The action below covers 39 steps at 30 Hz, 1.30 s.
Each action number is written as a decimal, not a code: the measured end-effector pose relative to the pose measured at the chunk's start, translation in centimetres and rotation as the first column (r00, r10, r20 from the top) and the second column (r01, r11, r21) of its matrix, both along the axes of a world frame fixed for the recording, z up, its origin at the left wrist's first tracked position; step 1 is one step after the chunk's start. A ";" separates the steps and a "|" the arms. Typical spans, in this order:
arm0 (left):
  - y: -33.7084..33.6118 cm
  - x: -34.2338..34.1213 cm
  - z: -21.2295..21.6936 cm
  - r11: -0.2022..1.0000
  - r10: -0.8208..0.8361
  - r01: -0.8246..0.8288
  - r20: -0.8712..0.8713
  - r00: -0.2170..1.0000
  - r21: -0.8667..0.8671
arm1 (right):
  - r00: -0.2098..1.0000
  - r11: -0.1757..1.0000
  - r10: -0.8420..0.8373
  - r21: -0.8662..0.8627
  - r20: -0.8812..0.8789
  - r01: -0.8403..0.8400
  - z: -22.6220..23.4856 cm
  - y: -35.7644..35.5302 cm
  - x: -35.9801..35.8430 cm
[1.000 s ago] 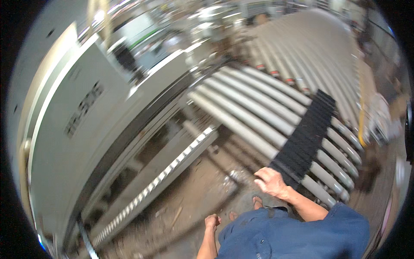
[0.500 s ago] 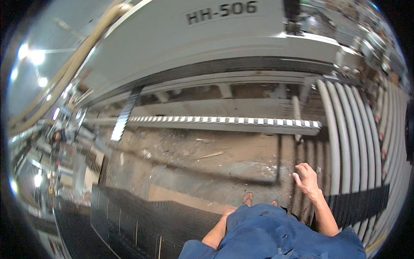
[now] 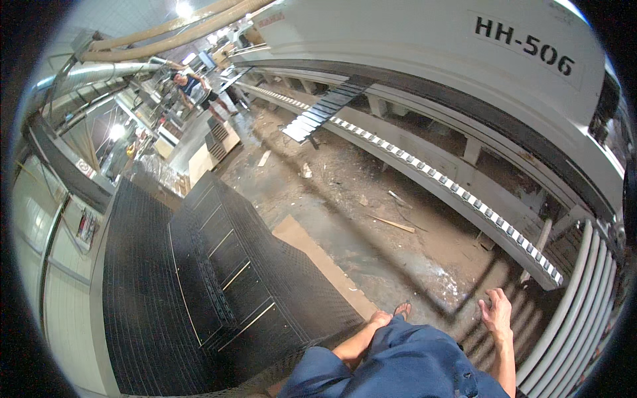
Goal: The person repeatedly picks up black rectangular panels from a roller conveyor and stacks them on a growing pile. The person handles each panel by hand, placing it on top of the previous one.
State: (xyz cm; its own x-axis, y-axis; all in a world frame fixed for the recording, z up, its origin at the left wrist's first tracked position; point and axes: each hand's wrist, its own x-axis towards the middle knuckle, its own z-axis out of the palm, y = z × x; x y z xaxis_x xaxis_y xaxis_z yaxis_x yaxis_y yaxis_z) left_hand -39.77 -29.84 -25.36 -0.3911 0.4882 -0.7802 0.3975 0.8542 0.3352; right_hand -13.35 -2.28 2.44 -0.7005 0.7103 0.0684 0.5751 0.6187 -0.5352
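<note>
My right hand (image 3: 496,312) hangs in the air over the floor near the grey rollers (image 3: 572,298). Its fingers are loosely bent and apart, with nothing between them. My left hand (image 3: 380,320) hangs low beside my thigh, near the closest edge of a stack of black panels (image 3: 265,285); its fingers are mostly turned out of sight. Beyond both hands, a support rail with white and dark pads (image 3: 431,171) runs along a long pale-grey machine (image 3: 398,40). A dark strip-like board (image 3: 325,109) lies across that rail, its near end shining white.
Taller black panel stacks (image 3: 142,265) stand on the left, with brown cardboard (image 3: 312,255) along the pile's edge. Wood scraps (image 3: 395,224) litter the dusty floor (image 3: 332,199). A person (image 3: 196,89) stands farther back, near smaller stacks. Beige hoses (image 3: 179,33) hang overhead.
My view has swung left, bringing the panel stacks, the far aisle and the person into clearer sight. My right hand stays raised and my left hand now shows more beside my thigh.
</note>
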 end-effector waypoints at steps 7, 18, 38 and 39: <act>-0.2 -0.8 -2.3 0.977 0.213 -0.214 0.045 0.976 0.020 | 0.995 0.999 0.033 -0.030 0.089 -0.030 0.8 0.5 -2.7; 0.4 -3.1 0.0 0.957 0.252 -0.271 0.172 0.952 0.103 | 0.985 0.990 0.135 0.032 0.109 -0.139 1.2 3.1 -8.3; -5.1 -4.8 -6.1 0.715 0.615 -0.684 0.335 0.713 0.144 | 0.887 0.874 0.462 0.171 -0.009 -0.454 6.9 6.5 -34.9; -5.8 -4.2 -6.2 0.659 0.683 -0.750 0.371 0.630 0.059 | 0.882 0.869 0.471 0.183 -0.023 -0.460 6.6 6.5 -36.2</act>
